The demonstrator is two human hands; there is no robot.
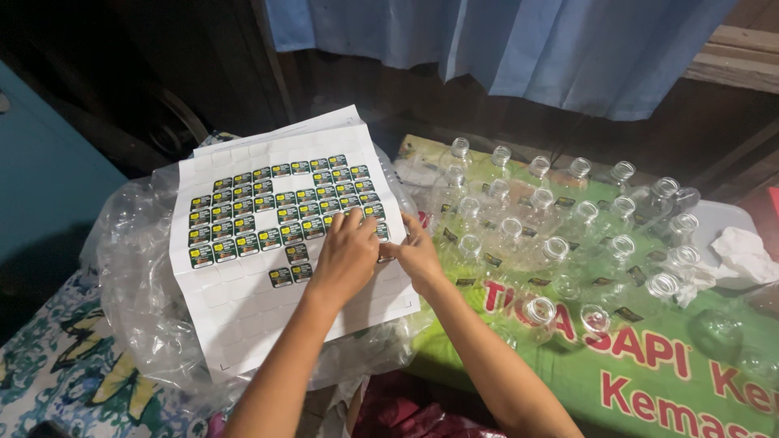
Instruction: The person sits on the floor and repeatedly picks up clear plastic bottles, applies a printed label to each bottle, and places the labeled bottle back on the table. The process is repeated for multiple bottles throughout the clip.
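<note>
A white sticker sheet (243, 308) lies on a heap of clear plastic, with several small dark-green and yellow labels (268, 207) still stuck on its upper part. My left hand (345, 255) rests palm down on the sheet's right side, fingers over the label rows. My right hand (415, 253) sits at the sheet's right edge, fingertips pinched against a label beside the left hand. Whether that label is lifted off is hidden by the fingers.
Several clear plastic bottles (556, 243) without caps stand upright on a green printed sack (649, 381) to the right. A bag of clear plastic (138, 276) lies under the sheet. White crumpled paper (742, 255) lies far right, a blue curtain (519, 49) hangs behind.
</note>
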